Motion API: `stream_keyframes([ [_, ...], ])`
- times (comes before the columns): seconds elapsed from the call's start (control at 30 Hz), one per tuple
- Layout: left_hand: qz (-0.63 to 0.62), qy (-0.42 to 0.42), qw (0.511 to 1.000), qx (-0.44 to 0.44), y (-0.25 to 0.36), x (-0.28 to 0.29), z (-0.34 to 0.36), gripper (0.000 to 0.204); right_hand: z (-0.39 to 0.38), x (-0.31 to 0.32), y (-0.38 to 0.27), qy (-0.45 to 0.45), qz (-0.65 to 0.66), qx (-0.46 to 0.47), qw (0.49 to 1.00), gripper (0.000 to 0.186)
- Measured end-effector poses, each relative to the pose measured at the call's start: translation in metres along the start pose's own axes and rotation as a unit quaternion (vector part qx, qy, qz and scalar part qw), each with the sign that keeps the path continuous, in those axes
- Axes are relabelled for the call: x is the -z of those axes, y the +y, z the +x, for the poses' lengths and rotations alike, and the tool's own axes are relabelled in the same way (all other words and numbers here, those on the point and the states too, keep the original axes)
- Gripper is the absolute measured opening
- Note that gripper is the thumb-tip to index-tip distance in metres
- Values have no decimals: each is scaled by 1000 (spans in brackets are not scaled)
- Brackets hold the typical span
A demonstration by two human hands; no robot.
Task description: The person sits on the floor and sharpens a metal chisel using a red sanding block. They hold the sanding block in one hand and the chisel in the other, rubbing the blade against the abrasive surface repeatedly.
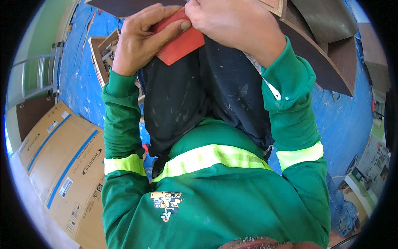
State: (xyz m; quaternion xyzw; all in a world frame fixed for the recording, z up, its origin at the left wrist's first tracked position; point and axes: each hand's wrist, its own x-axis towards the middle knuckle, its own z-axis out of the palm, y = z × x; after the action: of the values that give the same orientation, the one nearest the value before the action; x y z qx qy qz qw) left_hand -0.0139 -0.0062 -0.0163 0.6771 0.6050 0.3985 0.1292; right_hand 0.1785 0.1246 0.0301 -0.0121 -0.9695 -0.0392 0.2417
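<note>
A stiff-looking flat red sheet (182, 46), possibly sandpaper, is held between my hands above my knees. My left hand (143, 39) grips its left side, the thumb lying across the face and the fingers behind. At the sheet's upper right edge my right hand (236, 27) is closed, knuckles up. Its fingertips are mostly hidden, so I cannot see exactly how they pinch the sheet. One pointed corner of the sheet hangs down over my dark trousers (174, 95).
Dark brown wooden panels (321, 62) stand close by my right forearm, with a curved grey sheet (327, 18) on top. Left of my knees is an open wooden drawer (97, 62) of small items. A large cardboard box (68, 166) lies left, near a metal ladder (39, 74). Blue sheeting (344, 120) covers the floor.
</note>
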Motion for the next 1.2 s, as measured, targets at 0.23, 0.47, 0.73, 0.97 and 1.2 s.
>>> stream_keyframes([
  [0.23,-22,31,999,16,1,-4,0,35,-35,14,-35,103,244,-289,920,44],
  [0.47,-19,35,999,29,4,-5,-1,35,-61,7,-57,92,299,-327,891,41],
  [0.73,-10,32,999,26,4,-3,-1,35,-64,8,-61,76,312,-340,884,46],
  [0.97,-7,11,998,61,7,-1,-1,37,-63,6,-60,97,317,-327,885,43],
  [1.2,-13,18,999,30,3,-2,-3,36,-63,4,-61,87,305,-321,892,44],
])
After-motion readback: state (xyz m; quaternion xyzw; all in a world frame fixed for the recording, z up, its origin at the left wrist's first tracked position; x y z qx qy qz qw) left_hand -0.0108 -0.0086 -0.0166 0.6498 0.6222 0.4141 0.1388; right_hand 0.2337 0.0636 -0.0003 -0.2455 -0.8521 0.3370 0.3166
